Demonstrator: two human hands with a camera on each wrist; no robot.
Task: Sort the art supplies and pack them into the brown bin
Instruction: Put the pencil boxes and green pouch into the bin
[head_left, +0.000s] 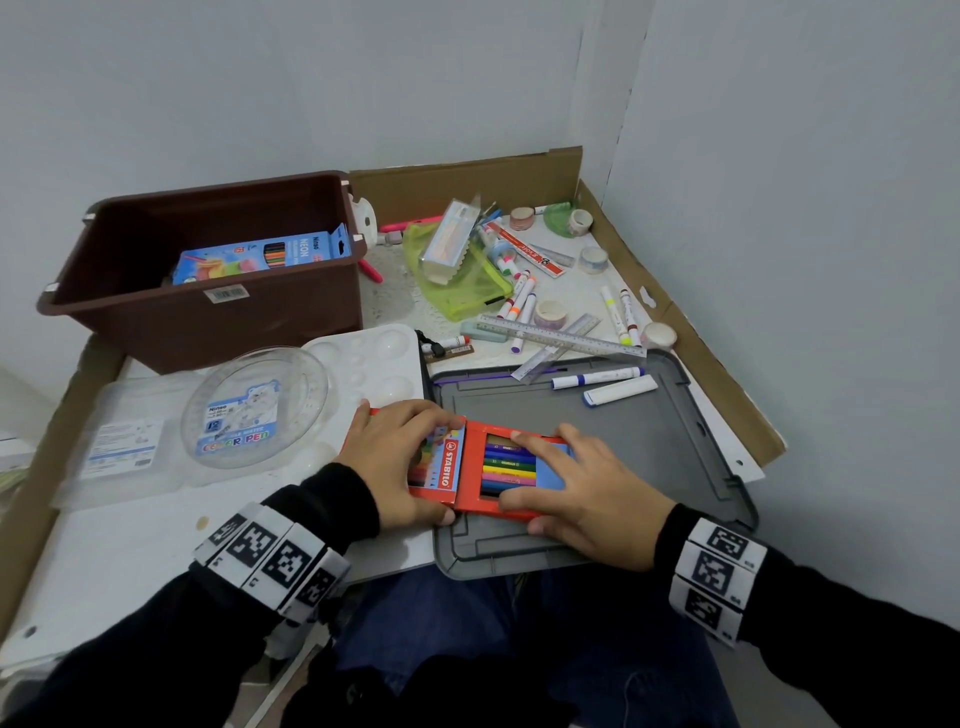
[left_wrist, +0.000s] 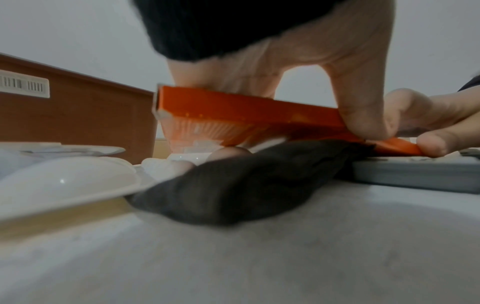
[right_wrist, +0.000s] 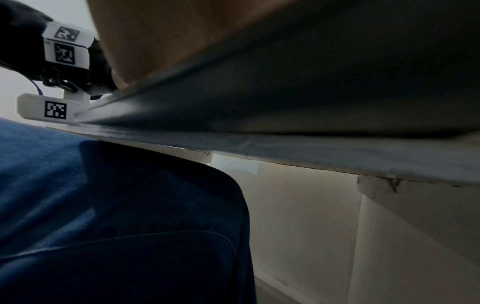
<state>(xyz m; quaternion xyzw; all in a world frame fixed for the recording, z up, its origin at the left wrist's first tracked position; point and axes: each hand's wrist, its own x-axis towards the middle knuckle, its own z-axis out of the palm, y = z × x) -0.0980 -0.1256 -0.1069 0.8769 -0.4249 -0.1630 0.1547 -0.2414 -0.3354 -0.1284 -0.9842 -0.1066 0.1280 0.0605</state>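
Observation:
A red STABILO marker box (head_left: 448, 462) lies at the front of the table, partly on the grey lid (head_left: 649, 431). Its inner tray (head_left: 511, 470) of coloured markers is slid out to the right. My left hand (head_left: 400, 457) grips the box sleeve, thumb on its near edge; the left wrist view shows the same red box (left_wrist: 233, 109) held from above. My right hand (head_left: 576, 483) holds the tray, fingers over the markers and thumb on its near side. The brown bin (head_left: 208, 312) stands at the back left with a blue NEON pencil box (head_left: 260, 257) inside.
A round clear pen case (head_left: 254, 405) and white palette (head_left: 374, 358) lie left of the hands. Loose markers (head_left: 597, 378), rulers (head_left: 556, 335), tape rolls (head_left: 550, 312) and a green pouch (head_left: 457, 280) clutter the back right. Walls close in behind and right.

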